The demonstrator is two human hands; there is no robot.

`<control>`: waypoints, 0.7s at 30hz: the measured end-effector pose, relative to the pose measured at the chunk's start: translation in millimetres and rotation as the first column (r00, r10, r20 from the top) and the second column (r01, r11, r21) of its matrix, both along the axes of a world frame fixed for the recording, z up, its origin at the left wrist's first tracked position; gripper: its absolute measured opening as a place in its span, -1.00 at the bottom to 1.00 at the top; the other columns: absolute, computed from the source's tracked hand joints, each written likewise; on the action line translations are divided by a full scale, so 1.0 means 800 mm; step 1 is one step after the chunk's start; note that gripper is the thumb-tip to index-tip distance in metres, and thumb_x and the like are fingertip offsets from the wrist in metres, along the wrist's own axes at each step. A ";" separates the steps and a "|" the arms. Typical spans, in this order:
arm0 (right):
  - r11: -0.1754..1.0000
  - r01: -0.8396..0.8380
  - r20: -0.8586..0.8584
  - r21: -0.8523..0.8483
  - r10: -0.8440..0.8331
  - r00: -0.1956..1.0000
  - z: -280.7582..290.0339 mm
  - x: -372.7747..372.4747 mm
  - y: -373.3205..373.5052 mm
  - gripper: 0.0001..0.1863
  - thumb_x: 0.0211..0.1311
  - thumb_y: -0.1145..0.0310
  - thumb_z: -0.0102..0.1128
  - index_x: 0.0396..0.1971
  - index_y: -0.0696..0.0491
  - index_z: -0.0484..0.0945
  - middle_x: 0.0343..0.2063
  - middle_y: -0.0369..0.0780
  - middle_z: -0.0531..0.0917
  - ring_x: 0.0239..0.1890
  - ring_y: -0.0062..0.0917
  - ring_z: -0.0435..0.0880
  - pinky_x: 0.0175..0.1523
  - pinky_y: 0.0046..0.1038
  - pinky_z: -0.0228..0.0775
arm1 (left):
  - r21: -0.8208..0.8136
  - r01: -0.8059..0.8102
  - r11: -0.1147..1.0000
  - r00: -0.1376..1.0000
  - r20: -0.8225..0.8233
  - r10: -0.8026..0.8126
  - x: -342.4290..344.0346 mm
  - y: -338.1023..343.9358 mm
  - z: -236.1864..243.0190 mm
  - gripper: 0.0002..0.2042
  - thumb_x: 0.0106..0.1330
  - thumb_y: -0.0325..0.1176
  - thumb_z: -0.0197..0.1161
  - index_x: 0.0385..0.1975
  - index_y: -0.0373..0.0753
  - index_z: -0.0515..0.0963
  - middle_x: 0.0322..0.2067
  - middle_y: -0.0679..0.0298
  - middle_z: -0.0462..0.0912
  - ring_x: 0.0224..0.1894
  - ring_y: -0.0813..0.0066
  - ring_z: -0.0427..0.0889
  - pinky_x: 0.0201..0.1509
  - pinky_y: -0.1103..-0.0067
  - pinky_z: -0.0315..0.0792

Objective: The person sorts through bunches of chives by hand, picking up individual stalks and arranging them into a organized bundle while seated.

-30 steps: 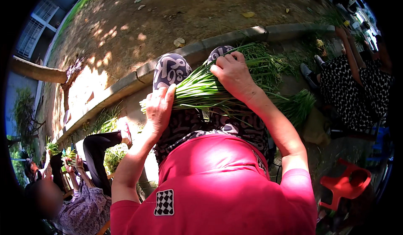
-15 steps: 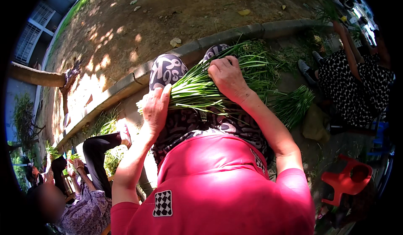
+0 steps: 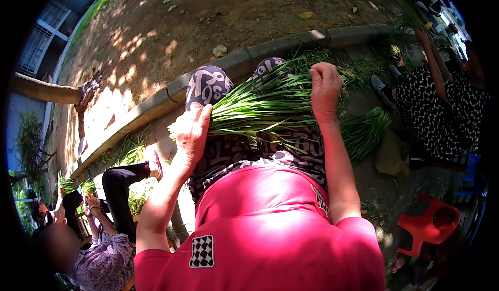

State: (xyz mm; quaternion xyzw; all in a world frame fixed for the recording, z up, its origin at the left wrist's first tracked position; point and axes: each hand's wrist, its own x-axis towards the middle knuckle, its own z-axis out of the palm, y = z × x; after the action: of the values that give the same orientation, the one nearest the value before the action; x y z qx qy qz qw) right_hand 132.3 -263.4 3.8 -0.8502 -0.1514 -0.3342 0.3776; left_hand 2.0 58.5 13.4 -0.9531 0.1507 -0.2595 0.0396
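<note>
Green garlic chives (image 3: 265,104), yellowed blades (image 3: 295,147) remaining; my left hand (image 3: 190,135) clasps the base; my right hand (image 3: 326,87) curls, pinch unclear.

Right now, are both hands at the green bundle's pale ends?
No, only the left hand holds the green bundle near its pale ends; the right hand is toward its leafy end.

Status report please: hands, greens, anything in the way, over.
Left hand gripping green bunch near its left end. Right hand curled by leafy end, hold unclear. Bunch lies across patterned trousers. No visible obstruction between hands.
</note>
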 end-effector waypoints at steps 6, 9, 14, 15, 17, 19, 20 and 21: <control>0.966 0.258 -0.047 -0.014 -0.258 0.965 0.030 0.007 -0.037 -0.81 0.20 0.42 0.19 -0.18 0.04 0.51 -0.29 -0.25 0.55 -0.20 -0.35 0.56 -0.04 -0.28 0.29 | 0.027 -0.029 0.999 1.000 -0.012 0.029 0.001 -0.003 0.002 -0.64 0.16 -0.41 0.08 0.00 -0.09 0.44 -0.37 0.30 0.42 -0.35 0.35 0.45 -0.28 0.44 0.33; 0.989 -0.090 -0.232 0.120 0.116 0.966 0.032 -0.003 -0.003 -0.88 0.14 0.40 0.24 -0.32 0.04 0.56 -0.36 -0.24 0.57 -0.23 -0.34 0.57 -0.08 -0.29 0.31 | 0.029 -0.021 0.999 1.000 0.003 0.021 0.002 -0.004 0.002 -0.64 0.15 -0.40 0.09 0.00 -0.08 0.44 -0.38 0.31 0.40 -0.35 0.37 0.45 -0.28 0.48 0.32; 0.909 -0.382 -0.251 -0.166 0.336 0.908 0.028 -0.018 0.072 -0.89 0.10 0.34 0.27 -0.37 0.00 0.58 -0.39 -0.27 0.55 -0.25 -0.37 0.56 -0.13 -0.31 0.29 | 0.034 -0.011 0.999 1.000 0.001 0.011 0.003 -0.007 0.006 -0.64 0.15 -0.40 0.08 0.00 -0.09 0.44 -0.38 0.30 0.39 -0.35 0.37 0.45 -0.28 0.47 0.32; 0.883 -0.405 -0.246 -0.238 0.349 0.905 0.029 -0.021 0.083 -0.89 0.11 0.33 0.27 -0.38 0.00 0.59 -0.40 -0.27 0.54 -0.25 -0.37 0.56 -0.14 -0.32 0.29 | 0.029 -0.005 1.000 1.000 0.002 0.005 0.003 -0.007 0.006 -0.64 0.15 -0.41 0.09 0.00 -0.09 0.44 -0.38 0.30 0.39 -0.35 0.36 0.45 -0.28 0.47 0.32; 0.868 -0.390 -0.191 -0.308 0.345 0.919 0.021 -0.022 0.098 -0.90 0.06 0.37 0.27 -0.40 0.00 0.56 -0.39 -0.27 0.53 -0.26 -0.35 0.54 -0.14 -0.30 0.29 | 0.038 -0.019 0.999 1.000 -0.012 0.020 0.003 -0.008 0.007 -0.63 0.14 -0.41 0.09 0.00 -0.10 0.44 -0.38 0.29 0.40 -0.34 0.35 0.45 -0.28 0.46 0.32; 0.867 -0.365 -0.154 -0.339 0.331 0.931 0.016 -0.020 0.104 -0.88 0.03 0.41 0.28 -0.42 0.01 0.54 -0.39 -0.26 0.53 -0.28 -0.33 0.54 -0.14 -0.31 0.29 | 0.044 -0.025 0.999 0.999 -0.029 0.027 0.003 -0.007 0.005 -0.62 0.13 -0.42 0.10 0.01 -0.12 0.43 -0.37 0.27 0.41 -0.35 0.32 0.45 -0.28 0.44 0.33; 0.872 -0.353 -0.142 -0.340 0.323 0.936 0.016 -0.021 0.106 -0.89 0.01 0.42 0.27 -0.44 0.01 0.53 -0.41 -0.26 0.53 -0.28 -0.34 0.55 -0.14 -0.30 0.29 | 0.029 -0.008 1.000 1.000 -0.021 0.008 0.002 -0.005 0.003 -0.61 0.13 -0.43 0.10 0.02 -0.12 0.43 -0.37 0.27 0.41 -0.35 0.31 0.45 -0.28 0.44 0.33; 0.877 -0.340 -0.130 -0.340 0.315 0.940 0.016 -0.021 0.107 -0.90 -0.01 0.44 0.26 -0.46 0.00 0.52 -0.43 -0.25 0.53 -0.28 -0.36 0.56 -0.13 -0.30 0.30 | 0.015 0.011 1.000 1.000 -0.013 -0.010 0.003 -0.002 0.000 -0.61 0.13 -0.43 0.10 0.03 -0.12 0.42 -0.37 0.26 0.42 -0.35 0.30 0.45 -0.28 0.43 0.33</control>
State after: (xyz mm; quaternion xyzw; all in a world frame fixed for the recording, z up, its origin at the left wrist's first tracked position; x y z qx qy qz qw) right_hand 115.4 -178.0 16.5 -0.8778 -0.3378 -0.2021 0.2729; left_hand 4.5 56.8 13.8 -0.9537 0.1579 -0.2522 0.0445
